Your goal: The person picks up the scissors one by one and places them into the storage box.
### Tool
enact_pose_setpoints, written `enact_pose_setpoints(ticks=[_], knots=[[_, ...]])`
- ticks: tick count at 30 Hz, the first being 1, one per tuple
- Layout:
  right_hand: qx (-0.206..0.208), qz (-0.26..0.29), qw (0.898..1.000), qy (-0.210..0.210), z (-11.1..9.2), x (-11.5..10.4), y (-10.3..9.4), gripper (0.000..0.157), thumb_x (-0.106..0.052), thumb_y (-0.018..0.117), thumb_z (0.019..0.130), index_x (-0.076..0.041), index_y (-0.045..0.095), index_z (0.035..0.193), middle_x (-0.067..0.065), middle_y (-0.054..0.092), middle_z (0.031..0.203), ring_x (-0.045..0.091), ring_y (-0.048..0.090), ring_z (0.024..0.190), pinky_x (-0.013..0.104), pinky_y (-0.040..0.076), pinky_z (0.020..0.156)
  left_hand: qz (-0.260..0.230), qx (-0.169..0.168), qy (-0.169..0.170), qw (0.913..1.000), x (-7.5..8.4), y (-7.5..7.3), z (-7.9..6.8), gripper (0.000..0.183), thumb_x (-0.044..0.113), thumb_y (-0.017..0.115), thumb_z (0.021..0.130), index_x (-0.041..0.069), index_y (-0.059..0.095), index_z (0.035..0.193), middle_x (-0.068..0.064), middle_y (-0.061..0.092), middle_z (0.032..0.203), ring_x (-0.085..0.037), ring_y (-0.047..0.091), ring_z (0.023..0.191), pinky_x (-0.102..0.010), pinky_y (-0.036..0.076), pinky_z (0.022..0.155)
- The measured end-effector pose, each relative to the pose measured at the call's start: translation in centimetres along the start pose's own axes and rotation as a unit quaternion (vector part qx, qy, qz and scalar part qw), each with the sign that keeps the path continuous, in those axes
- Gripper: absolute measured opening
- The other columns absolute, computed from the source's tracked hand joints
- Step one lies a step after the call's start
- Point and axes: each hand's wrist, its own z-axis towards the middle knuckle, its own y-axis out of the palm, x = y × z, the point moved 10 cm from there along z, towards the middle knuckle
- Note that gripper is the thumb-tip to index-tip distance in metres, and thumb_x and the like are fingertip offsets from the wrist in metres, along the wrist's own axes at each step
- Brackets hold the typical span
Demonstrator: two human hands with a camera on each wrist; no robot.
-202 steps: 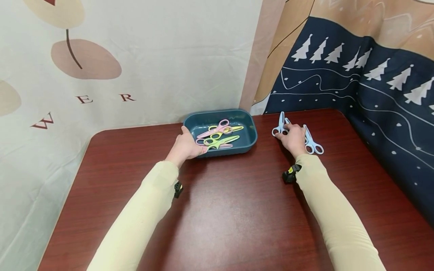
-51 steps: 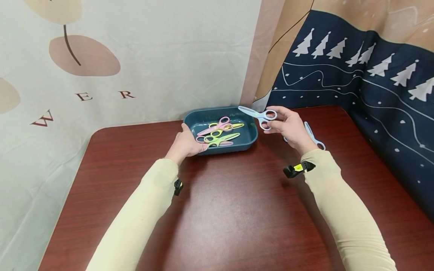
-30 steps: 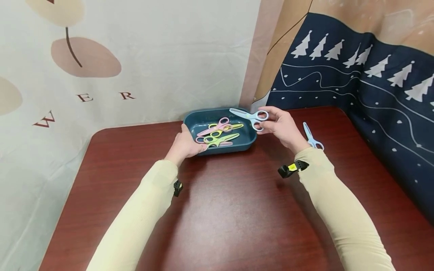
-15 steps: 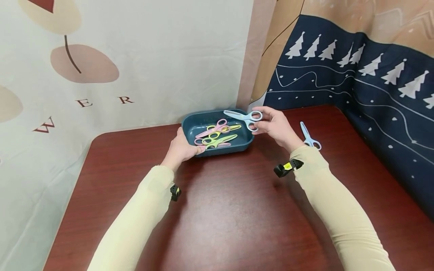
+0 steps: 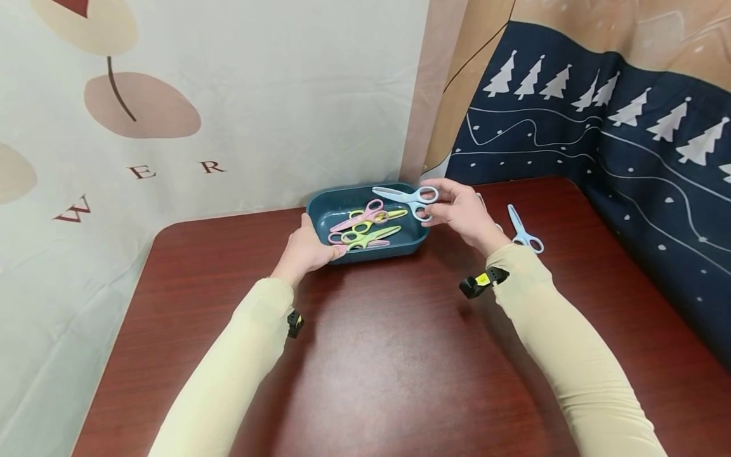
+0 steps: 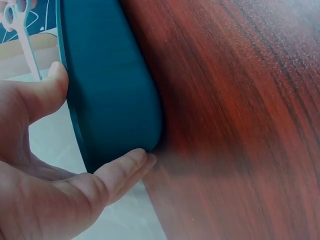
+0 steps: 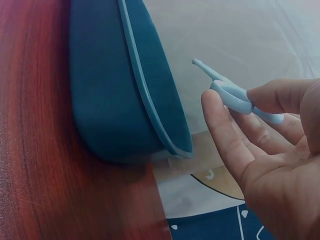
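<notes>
A dark teal plastic tub (image 5: 365, 255) stands at the table's back edge. Inside lie several pairs of scissors, among them pink scissors (image 5: 349, 223) and green scissors (image 5: 374, 238), overlapping. My left hand (image 5: 308, 246) grips the tub's left end, thumb over the rim and fingers against the outside, as the left wrist view shows. Light blue scissors (image 5: 408, 198) hang above the tub's right end, blades pointing left. My right hand (image 5: 459, 211) pinches them by the handle loops between thumb and fingers; in the right wrist view they are clear of the rim.
Another pair of blue scissors (image 5: 522, 231) lies on the brown table (image 5: 365, 343), right of my right forearm. Behind my right hand, parts of one more blue pair peek out. A pale printed cloth (image 5: 257, 114) and a navy cloth (image 5: 531, 133) border the table.
Since the earliest frame, my right hand has lifted blue scissors off the table and carried them left over the tub. Lately it creeps slightly further left. My left hand keeps its grip.
</notes>
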Motion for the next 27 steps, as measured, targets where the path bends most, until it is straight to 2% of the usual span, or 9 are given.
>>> enact_pose_setpoints(ticks=[20,27], knots=[[-0.022,0.013,1.000,0.010,1.1,-0.8,1.5,0.049,0.004,0.060,0.101,-0.005,0.053,0.148,0.021,0.061,0.130,0.018,0.073,0.091,0.030,0.062,0.079,0.020,-0.003,0.012,0.9997,0.2,0.1,0.2,0.122,0.040,0.076,0.091,-0.002,-0.015,0.161,-0.031,0.021,0.165,-0.045,0.029,0.149,-0.056,0.032,0.120],[-0.037,0.003,0.999,0.020,1.6,-1.0,2.0,0.050,0.004,0.060,0.100,-0.006,0.053,0.149,0.022,0.061,0.132,0.017,0.074,0.090,0.036,0.062,0.084,0.022,-0.005,0.009,0.9997,0.1,0.1,0.2,0.122,0.040,0.075,0.091,-0.002,-0.015,0.161,-0.031,0.020,0.165,-0.044,0.029,0.149,-0.055,0.032,0.120]])
